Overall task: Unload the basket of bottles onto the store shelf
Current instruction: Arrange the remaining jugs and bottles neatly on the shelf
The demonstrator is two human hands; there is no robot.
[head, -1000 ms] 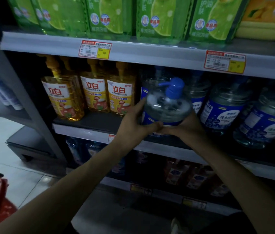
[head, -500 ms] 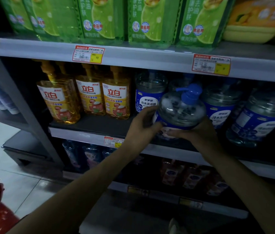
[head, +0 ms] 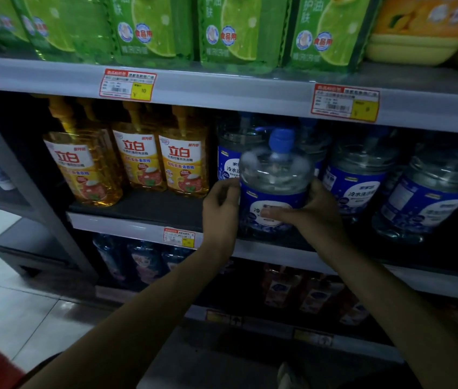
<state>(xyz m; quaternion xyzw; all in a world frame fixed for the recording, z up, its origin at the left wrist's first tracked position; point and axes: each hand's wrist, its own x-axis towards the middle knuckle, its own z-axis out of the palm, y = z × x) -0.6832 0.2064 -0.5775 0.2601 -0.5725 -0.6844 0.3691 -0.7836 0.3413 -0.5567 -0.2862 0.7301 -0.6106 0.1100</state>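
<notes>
Now placing: left hand (head: pixel 220 204) and right hand (head: pixel 313 216), each grip curled round the bottle (head: pixel 275 178) at the shelf (head: pixel 115 221) front; next, probably push it into line, then release.

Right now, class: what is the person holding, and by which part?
A clear round plastic bottle with a blue pump cap, gripped around its labelled body: left hand at its left side, right hand at its right.

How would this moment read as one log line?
left hand, right hand: hold clear blue-capped plastic bottle | at middle shelf front | not released
</notes>
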